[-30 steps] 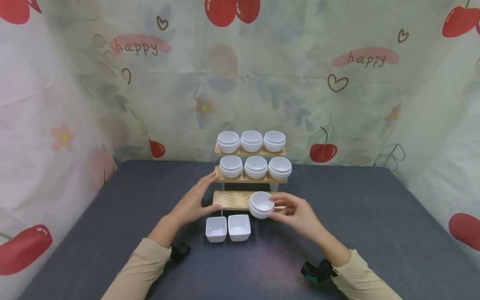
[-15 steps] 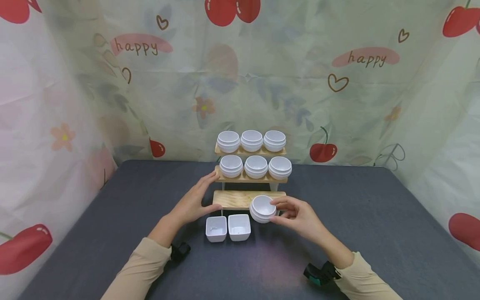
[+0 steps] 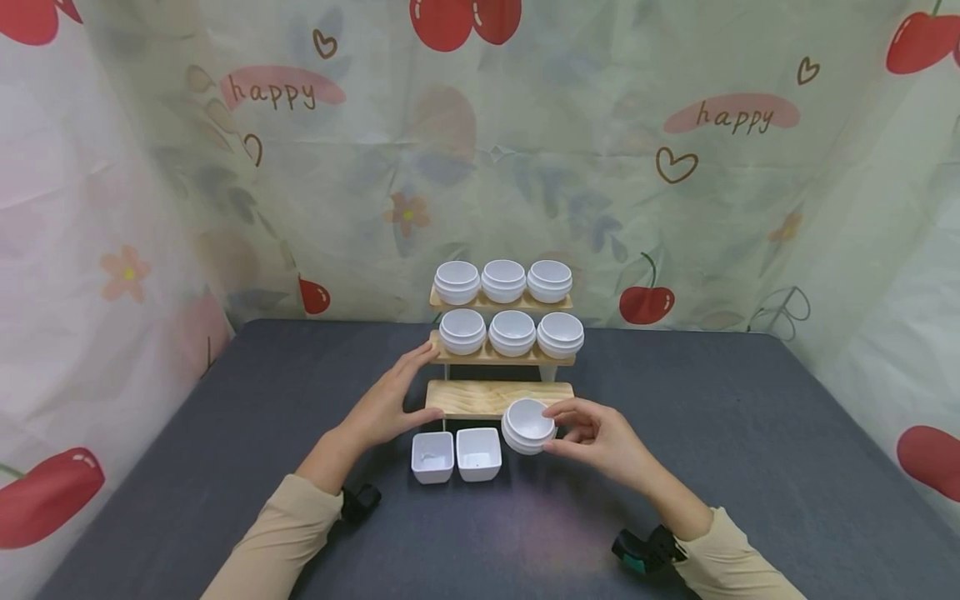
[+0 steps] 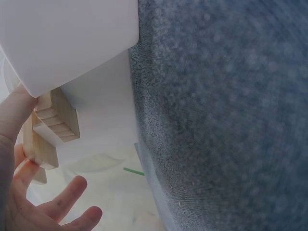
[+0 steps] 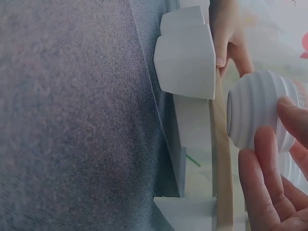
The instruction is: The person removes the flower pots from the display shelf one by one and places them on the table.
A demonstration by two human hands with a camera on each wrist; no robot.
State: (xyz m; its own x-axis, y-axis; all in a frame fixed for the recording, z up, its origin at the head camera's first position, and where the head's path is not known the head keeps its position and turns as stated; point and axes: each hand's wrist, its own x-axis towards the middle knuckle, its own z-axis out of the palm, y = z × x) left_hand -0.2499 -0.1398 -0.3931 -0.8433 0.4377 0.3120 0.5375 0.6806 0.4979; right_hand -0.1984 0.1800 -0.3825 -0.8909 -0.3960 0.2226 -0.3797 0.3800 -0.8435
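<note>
My right hand (image 3: 607, 437) pinches a round white ribbed bowl (image 3: 527, 427) by its right side, thumb in front and fingers behind. The bowl is held up before the right end of a wooden tiered stand's bottom board (image 3: 468, 400); in the right wrist view the same bowl (image 5: 260, 108) is apart from the board's edge (image 5: 222, 159). My left hand (image 3: 386, 402) spans the stand's left side with extended fingers, thumb at the bottom board and fingertips at the middle board (image 3: 491, 358). The left wrist view shows its other fingers (image 4: 67, 197) spread.
Three round white bowls stand on the middle board, including a middle one (image 3: 512, 333). Three more stand on the top board (image 3: 501, 305). Two square white cups (image 3: 432, 458) sit in front of the stand on the dark tablecloth (image 3: 480, 550). A printed curtain (image 3: 495, 183) hangs behind.
My right hand has drawn the round bowl toward me and slightly right, off from over the bottom board to its front edge. The left hand has stayed in place.
</note>
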